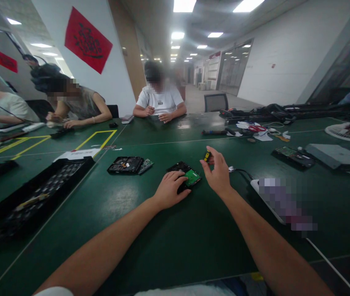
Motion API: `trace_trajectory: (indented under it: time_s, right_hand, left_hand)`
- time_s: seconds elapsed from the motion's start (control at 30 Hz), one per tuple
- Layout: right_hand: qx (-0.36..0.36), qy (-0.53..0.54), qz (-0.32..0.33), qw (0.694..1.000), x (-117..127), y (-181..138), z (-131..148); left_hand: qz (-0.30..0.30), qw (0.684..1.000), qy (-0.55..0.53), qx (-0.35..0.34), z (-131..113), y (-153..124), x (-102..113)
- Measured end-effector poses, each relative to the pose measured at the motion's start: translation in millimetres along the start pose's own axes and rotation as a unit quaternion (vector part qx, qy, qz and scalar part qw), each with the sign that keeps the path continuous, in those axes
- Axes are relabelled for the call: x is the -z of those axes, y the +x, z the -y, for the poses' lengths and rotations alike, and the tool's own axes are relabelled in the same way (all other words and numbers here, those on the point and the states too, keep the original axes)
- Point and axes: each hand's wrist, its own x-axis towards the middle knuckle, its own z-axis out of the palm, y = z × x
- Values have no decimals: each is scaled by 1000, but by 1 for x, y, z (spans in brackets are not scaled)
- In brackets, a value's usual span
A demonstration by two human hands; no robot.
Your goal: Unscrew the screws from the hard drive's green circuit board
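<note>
A hard drive (pixel 193 177) with a green circuit board lies on the green table in front of me. My left hand (pixel 171 189) grips its near left side, fingers over the top and thumb along the near edge, covering part of it. Just to the right and raised above the table, my right hand (pixel 217 170) pinches a small yellow-and-black screwdriver (pixel 207 156) between thumb and fingers. I cannot make out its shaft. Left of the drive lies another opened black drive (pixel 126 165), with a loose circuit board (pixel 146 166) beside it.
A long black tray (pixel 39 197) holding small parts stands at the left. To the right are a phone on a white power bank (pixel 270 205) with cables, another drive (pixel 293 157) and a silver box (pixel 338 156). Tools and cables lie farther back. A person (pixel 159 98) sits opposite.
</note>
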Motion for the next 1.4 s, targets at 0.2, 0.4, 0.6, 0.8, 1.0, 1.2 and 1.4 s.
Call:
trace_trajectory:
  time_s: [0.2,0.4,0.6,0.8,1.0,1.2,1.4]
  right_hand:
    - [6,15,8,1000,-4,-1,-1]
    - [2,26,9,1000,-4,-1,-2]
    - [7,-7,6,1000,0,-1,2]
    - [-2,13,0,1000,-5,-2,-5]
    - [1,24,2,1000,-6,-2,-3]
    - [6,2,11,1000,-2,-1,2]
    - [-2,18,7,1000,-3,-2,1]
  left_hand:
    - [0,1000,2,0,-2,0,2]
    - [3,1000,1,0,-2,0,2]
    - [1,1000,-1,1,-1,1,1]
    - [2,1000,-1,1,0,1,-1]
    - [1,1000,0,-1,-2,1,1]
    - [-1,1000,-5,2,-1,1,1]
    - [0,1000,-3,2,-1,0,1]
